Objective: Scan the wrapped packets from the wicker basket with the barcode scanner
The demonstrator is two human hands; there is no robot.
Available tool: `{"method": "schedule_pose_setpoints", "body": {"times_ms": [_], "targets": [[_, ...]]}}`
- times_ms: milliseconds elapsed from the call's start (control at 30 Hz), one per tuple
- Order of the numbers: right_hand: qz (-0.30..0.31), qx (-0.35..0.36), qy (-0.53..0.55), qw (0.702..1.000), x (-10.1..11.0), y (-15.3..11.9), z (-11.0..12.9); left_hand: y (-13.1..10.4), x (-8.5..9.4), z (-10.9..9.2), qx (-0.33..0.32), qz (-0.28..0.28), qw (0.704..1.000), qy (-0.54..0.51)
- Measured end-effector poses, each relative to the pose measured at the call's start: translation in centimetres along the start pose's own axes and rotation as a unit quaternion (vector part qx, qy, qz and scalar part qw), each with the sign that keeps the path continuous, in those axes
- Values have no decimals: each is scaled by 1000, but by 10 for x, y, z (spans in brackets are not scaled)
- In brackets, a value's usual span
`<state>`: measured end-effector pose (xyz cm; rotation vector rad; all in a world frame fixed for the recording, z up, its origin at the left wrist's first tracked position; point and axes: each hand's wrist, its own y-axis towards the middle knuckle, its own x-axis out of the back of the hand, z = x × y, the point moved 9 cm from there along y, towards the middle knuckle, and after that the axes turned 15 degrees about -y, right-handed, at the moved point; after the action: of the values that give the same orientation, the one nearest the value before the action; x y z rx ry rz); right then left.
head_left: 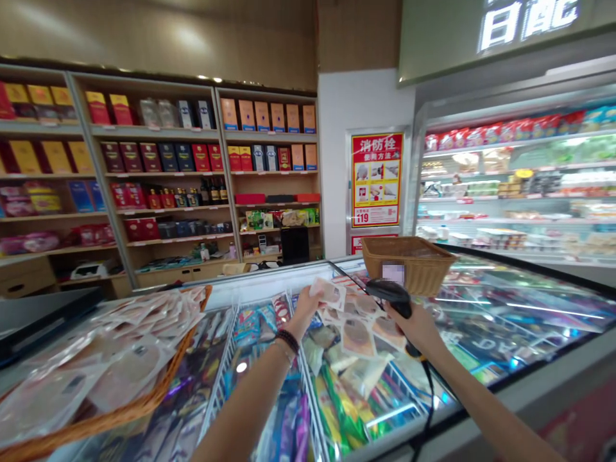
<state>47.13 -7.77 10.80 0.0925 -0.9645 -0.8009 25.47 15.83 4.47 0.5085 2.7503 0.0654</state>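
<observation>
Over the chest freezer, my left hand point(308, 305) pinches a flat clear packet point(332, 293) with a small label on it. My right hand point(418, 326) is wrapped around the handle of a black barcode scanner point(391, 292), whose head points left toward that packet. A cable hangs down from the scanner's grip. Below both hands several similar flat packets point(357, 336) lie on top of bagged frozen goods point(344, 401). At the left, many more such packets point(129, 366) are piled in a wide tray with an orange woven rim point(178, 359).
A wicker basket point(423, 253) stands on the freezer's far right side, behind the scanner. White wire dividers point(224, 372) split the freezer. The glass lid's dark edge point(517, 385) runs along the right. Behind are shelves of boxes point(168, 157) and a lit refrigerated display point(517, 186).
</observation>
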Motion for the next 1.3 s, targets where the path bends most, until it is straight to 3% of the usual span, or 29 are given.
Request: {"method": "schedule_pose_setpoints", "body": {"times_ms": [100, 167, 233, 300, 467, 600, 900, 1067, 1200, 1300], "targets": [[-1, -16, 11, 1000, 3, -5, -8, -6, -29, 13, -11, 117, 993, 18], [3, -26, 10, 1000, 2, -8, -11, -13, -36, 15, -46, 171, 982, 67], [8, -28, 4, 1000, -1, -10, -12, -17, -29, 9, -104, 167, 969, 149], [10, -22, 3, 1000, -5, -11, -11, -20, -12, 1, -156, 124, 951, 238], [36, -7, 19, 999, -26, -10, 5, -30, 42, -15, -180, 58, 931, 312], [48, 8, 16, 999, -45, -10, 36, -48, 93, -39, -192, 21, 923, 332], [81, 88, 86, 989, -95, -12, 135, -117, 213, -141, -271, -101, 878, 382], [135, 130, 118, 975, -138, -33, 191, -166, 287, -187, -278, -202, 818, 461], [161, 174, 131, 963, -166, -62, 237, -201, 340, -205, -201, -286, 748, 564], [202, 204, 147, 947, -186, -89, 269, -221, 367, -207, -126, -325, 708, 614]]}}
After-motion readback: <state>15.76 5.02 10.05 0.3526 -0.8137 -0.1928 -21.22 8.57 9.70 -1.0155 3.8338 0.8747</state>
